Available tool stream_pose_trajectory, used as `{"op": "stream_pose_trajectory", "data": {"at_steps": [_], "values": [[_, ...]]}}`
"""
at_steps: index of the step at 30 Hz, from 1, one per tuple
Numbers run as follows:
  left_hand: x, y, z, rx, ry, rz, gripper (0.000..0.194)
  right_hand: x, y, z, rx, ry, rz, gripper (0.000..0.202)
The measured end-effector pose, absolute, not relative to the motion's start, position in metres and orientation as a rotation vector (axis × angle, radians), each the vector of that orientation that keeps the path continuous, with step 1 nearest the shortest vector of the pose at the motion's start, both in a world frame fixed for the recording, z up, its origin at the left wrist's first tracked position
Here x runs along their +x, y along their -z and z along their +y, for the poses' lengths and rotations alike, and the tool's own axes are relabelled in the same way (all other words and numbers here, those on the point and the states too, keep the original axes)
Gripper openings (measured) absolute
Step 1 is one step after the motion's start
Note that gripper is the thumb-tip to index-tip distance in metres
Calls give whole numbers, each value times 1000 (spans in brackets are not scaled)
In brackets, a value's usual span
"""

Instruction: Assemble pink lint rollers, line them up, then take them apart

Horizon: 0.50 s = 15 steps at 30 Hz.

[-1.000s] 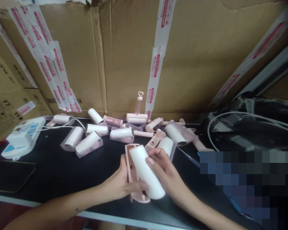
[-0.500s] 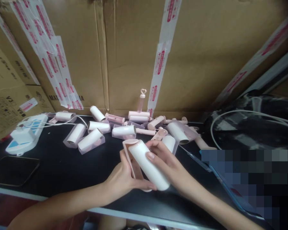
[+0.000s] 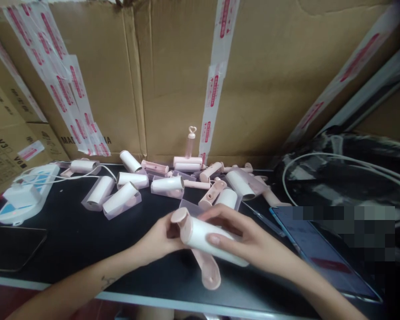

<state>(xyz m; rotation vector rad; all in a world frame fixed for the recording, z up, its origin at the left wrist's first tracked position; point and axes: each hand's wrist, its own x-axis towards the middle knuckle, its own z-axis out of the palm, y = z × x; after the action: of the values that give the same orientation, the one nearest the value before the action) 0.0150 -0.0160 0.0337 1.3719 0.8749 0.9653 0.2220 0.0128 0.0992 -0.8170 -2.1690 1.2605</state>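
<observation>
In the head view, my right hand (image 3: 242, 235) is wrapped around a white lint roll (image 3: 202, 235) with a pink cap at its near-left end. My left hand (image 3: 162, 233) grips a pink roller holder (image 3: 210, 271) that lies crosswise beneath the roll. One rounded end of the holder touches the roll's capped end; the other points down toward me. Some left fingers are hidden behind these parts. Just beyond my right hand lie another white roll (image 3: 227, 198) and a pink holder piece (image 3: 212, 194).
Several white rolls (image 3: 120, 198) in clear sleeves lie along the back, near a pink handle with a heart loop (image 3: 190, 142). At left are a power strip (image 3: 30, 209) and a dark phone (image 3: 15, 248); at right, a tablet (image 3: 326, 253). Cardboard (image 3: 173, 80) stands behind.
The roll and holder have turned from lying side by side to crossing each other. The holder's lower end has swung out below the roll. The camera view has shifted slightly.
</observation>
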Motion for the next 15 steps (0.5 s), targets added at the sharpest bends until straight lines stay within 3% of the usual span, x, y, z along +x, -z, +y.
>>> {"op": "stream_pose_trajectory", "data": {"at_steps": [3,6,15], "values": [[6,-36,-9,1262,-903,728,70,225,-101,14,-816,-1248,-2226,28],[0,-38,-6,1262,-772,624,58,227,-102,15,-905,-1096,-2281,27],[7,-36,-8,975,-837,679,52,225,-101,6,-673,-349,-2640,24]]}}
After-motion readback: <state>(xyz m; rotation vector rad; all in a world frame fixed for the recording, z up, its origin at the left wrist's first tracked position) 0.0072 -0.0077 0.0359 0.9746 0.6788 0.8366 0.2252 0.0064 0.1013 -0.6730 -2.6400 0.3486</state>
